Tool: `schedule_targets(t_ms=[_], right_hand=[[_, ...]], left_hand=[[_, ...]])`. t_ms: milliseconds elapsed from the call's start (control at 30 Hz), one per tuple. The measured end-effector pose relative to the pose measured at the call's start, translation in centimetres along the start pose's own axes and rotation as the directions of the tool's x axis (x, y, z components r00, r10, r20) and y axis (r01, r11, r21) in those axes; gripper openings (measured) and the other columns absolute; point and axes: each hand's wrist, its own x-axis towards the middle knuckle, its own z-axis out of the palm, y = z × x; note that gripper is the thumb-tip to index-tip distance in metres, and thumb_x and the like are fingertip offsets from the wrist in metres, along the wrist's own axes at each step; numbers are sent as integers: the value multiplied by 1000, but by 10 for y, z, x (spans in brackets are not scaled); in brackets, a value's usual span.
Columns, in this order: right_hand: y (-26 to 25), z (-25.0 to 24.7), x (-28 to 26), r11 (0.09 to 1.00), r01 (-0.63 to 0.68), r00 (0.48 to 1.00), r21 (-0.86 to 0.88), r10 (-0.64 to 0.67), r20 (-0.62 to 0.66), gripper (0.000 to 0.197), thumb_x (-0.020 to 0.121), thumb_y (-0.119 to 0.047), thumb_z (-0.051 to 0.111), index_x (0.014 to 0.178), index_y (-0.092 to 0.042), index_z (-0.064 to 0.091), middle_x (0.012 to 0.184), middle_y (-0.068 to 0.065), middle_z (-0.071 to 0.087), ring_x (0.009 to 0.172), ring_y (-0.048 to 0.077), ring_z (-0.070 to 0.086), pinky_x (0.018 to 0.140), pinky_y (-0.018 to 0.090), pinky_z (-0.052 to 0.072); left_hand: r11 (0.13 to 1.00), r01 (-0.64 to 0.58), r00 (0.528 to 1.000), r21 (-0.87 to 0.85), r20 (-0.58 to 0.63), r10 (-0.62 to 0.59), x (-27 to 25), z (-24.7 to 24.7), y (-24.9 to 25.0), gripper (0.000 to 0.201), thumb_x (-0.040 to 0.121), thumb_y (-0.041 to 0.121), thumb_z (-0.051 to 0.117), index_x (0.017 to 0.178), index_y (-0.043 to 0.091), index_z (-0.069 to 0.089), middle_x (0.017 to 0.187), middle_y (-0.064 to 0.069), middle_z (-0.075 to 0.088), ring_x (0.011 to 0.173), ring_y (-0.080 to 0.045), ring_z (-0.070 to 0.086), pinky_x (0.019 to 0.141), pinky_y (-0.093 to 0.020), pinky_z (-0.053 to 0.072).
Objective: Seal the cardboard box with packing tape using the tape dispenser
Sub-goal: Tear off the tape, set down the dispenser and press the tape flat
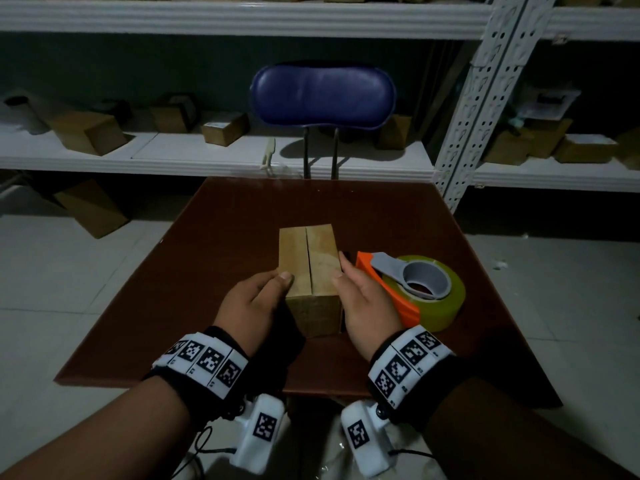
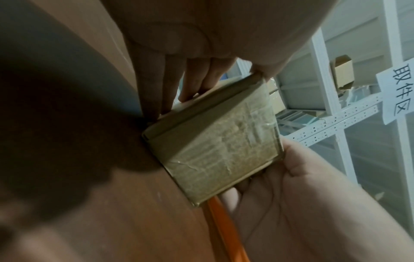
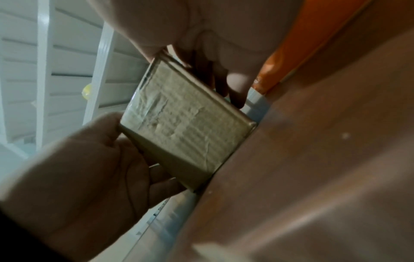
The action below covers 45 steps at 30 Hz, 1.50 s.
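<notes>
Gripping the box [image 1: 309, 268] between left hand [image 1: 254, 306] and right hand [image 1: 363, 306], thumbs pinning both flaps, likely keeping the untaped seam closed. Sitting mid-desk [image 1: 214, 271], with the dispenser [image 1: 408, 289] waiting just beside the right hand.

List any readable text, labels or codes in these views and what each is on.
"取件区": white paper sign on the shelf upright, left wrist view.
Square black-and-white marker codes, no words: wristbands and wrist camera housings.
Cardboard box, tape dispenser: no print visible.
Label on a shelf box: too small to read.
</notes>
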Motion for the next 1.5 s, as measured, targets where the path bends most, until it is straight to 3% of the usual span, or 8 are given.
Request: schedule_targets(t_ms=[133,400,600,833,1133,1233,1400,1500], right_hand=[[-1,-7,1,995,21,999,-99,-18,27,60,102,-54,42,155,-29,35,154,-13,43,139,4,42,117,36,37],[2,-1,2,997,-17,987,-78,5,-159,61,77,-83,44,111,-37,65,111,-13,70,105,7,66,93,45,55],[-10,4,0,999,-47,997,-12,46,-65,75,72,-95,33,117,-44,64,117,-21,68,112,2,62,100,42,51],[-29,6,11,994,-110,994,13,110,-7,48,77,-78,31,98,-47,62,106,-25,65,99,-7,58,96,30,45],[-37,6,41,989,-142,989,30,141,47,62,83,-78,34,129,-45,58,131,-20,59,125,6,53,114,40,39],[-39,8,51,991,-113,993,72,111,28,89,71,-92,40,142,-39,52,140,-14,58,131,9,52,115,43,39],[-40,9,68,986,-112,994,124,112,3,63,87,-78,39,132,-38,57,126,-12,66,117,7,61,108,40,45],[-41,12,76,982,-147,989,122,144,30,84,72,-93,37,134,-41,57,132,-12,63,122,10,58,111,41,41]], left_hand=[[988,81,996,-128,-22,-85,-2,-2,5,27,99,24,53,119,13,67,107,0,69,94,-9,63,70,-22,44],[997,50,996,-61,-70,-54,-3,-3,-1,29,87,43,67,113,28,64,109,7,70,100,-12,66,82,-30,52],[997,24,994,-72,-104,-32,1,-8,0,20,89,39,66,105,27,67,100,7,73,92,-10,69,70,-21,49],[993,50,990,-110,-125,-64,24,-8,3,23,91,34,66,111,23,66,106,3,71,96,-14,67,71,-25,48],[993,76,991,-92,-102,-85,54,-10,15,22,96,30,60,117,25,65,105,9,68,93,-5,63,67,-19,42],[995,44,993,-95,-106,-54,67,-10,24,29,96,27,61,124,23,65,113,3,70,101,-14,66,84,-30,51],[990,39,994,-132,-100,-52,95,-12,32,28,98,21,59,124,16,66,114,-6,71,104,-21,67,97,-38,50],[993,54,992,-102,-105,-65,109,-15,26,29,98,24,59,125,17,66,117,-6,71,108,-23,66,104,-43,48]])
